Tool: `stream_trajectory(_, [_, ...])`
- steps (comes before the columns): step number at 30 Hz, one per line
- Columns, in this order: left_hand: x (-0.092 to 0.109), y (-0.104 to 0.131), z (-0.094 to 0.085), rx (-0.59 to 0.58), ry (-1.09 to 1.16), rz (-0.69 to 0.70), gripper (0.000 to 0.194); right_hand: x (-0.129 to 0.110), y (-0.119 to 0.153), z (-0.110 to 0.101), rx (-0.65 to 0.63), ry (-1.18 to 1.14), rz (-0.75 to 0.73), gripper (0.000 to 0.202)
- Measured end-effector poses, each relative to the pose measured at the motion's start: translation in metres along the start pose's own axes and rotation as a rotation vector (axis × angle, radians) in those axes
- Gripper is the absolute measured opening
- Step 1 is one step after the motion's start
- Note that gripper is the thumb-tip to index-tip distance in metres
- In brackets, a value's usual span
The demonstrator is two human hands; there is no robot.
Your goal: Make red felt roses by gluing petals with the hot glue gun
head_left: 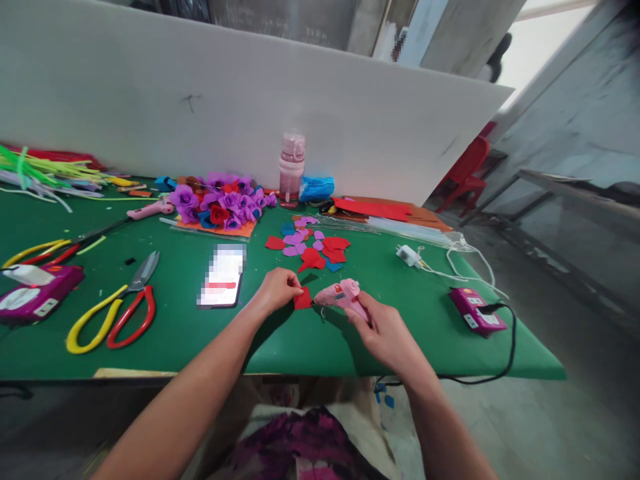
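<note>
My left hand (281, 290) pinches the edge of a small red piece (303, 299) just above the green table (200, 347). A pink glue gun (342, 295) is gripped in my right hand (375, 320), its nozzle pointing left, right beside the red piece. Whether the nozzle touches the piece cannot be made out. Beyond my hands lie loose red petals (335, 248), with purple and blue ones among them. A phone (223, 275) with a lit screen rests left of my left hand.
Scissors with yellow and red handles (119, 313) lie at the left, near a purple power strip (43, 293). Purple and red flowers (223, 203) and a pink bottle (291, 170) stand farther back. Another power strip (477, 311), a white charger (410, 256) and cables occupy the right side.
</note>
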State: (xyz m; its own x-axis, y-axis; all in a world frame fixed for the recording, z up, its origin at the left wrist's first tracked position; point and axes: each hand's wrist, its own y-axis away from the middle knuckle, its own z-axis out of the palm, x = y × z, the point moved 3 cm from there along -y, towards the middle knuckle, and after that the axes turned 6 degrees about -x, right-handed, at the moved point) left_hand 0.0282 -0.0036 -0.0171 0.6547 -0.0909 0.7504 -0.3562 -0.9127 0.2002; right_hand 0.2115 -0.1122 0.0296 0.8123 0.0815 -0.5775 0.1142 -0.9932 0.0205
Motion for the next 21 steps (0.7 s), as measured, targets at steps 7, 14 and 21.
stream_trajectory(7, [-0.005, -0.002, 0.002, -0.004, 0.132, -0.005, 0.008, 0.025, 0.004, -0.008, -0.082, -0.57, 0.104, 0.029])
stream_trajectory(14, [-0.001, 0.007, -0.005, -0.202, 0.639, -0.127, 0.026, 0.05, -0.009, -0.005, -0.072, -1.088, 0.2, 0.031])
stream_trajectory(21, [0.016, 0.017, -0.023, -0.279, 0.979, -0.036, 0.036, 0.098, -0.038, -0.017, 0.034, -0.949, 0.339, 0.033])
